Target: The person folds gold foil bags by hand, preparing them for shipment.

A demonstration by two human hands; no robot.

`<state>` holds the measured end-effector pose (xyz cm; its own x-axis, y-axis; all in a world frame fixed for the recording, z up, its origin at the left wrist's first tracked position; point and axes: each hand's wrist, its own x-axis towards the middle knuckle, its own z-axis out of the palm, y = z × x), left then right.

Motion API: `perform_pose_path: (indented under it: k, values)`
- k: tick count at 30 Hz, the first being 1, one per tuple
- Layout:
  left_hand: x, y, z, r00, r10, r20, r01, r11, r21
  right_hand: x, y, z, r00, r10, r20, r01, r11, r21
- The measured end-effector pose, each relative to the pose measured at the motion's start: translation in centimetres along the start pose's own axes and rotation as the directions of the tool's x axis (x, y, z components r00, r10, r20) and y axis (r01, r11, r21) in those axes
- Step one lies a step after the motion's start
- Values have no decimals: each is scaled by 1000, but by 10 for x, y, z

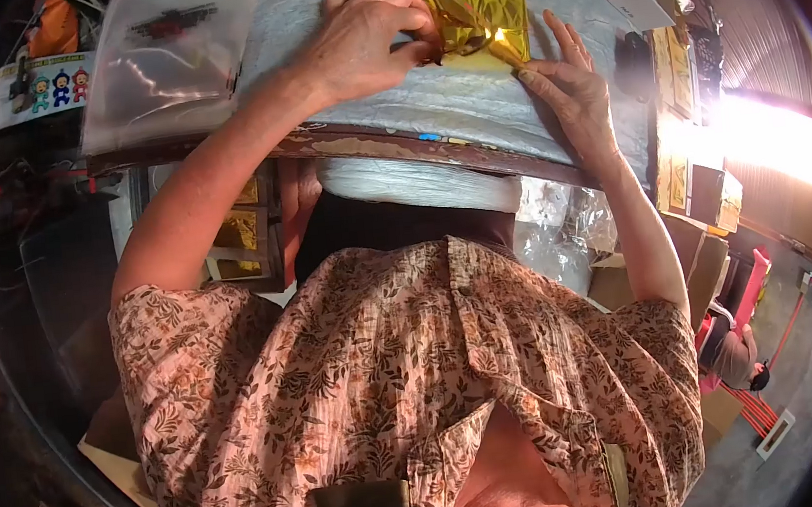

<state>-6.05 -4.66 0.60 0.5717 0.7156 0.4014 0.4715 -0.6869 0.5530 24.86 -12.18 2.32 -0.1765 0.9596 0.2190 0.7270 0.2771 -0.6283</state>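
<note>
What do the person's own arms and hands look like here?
Left hand and right hand are ungloved, with no watch or bracelet visible. The forearms are bare below loose short sleeves, pinkish with a brown leaf print, matching the shirt.

So it's just the one cam here, worn on the person's head and aimed forward and pretty steeply down. Super wide, fisheye-type view, with the picture corners going dark. It's really close to the patterned shirt (386,353), which fills the lower middle, while the worktop (470,101) sits farther off up top. The worktop's near edge cuts across the upper part, its far edge is out of frame, and the left hand (371,37) and right hand (571,91) show past that near edge.
</note>
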Motion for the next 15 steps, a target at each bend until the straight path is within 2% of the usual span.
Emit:
perform_pose_path:
  k: [2,6,9,11,15]
  values:
    - [-3,0,-11,991,28,127,-29,1000,11,0,0,0,1000,20,2,-20,1000,6]
    - [-9,2,-18,988,77,137,-73,997,-36,4,8,1,999,35,23,-35,999,-10]
    - [-10,12,-18,990,57,126,-62,997,36,7,11,3,998,48,38,-48,999,-18]
    - [-10,12,-10,998,-6,62,6,1000,11,9,14,4,997,60,42,-59,998,-27]
    - [-6,10,-4,995,-79,63,79,997,-6,9,19,5,998,47,44,-46,999,-21]
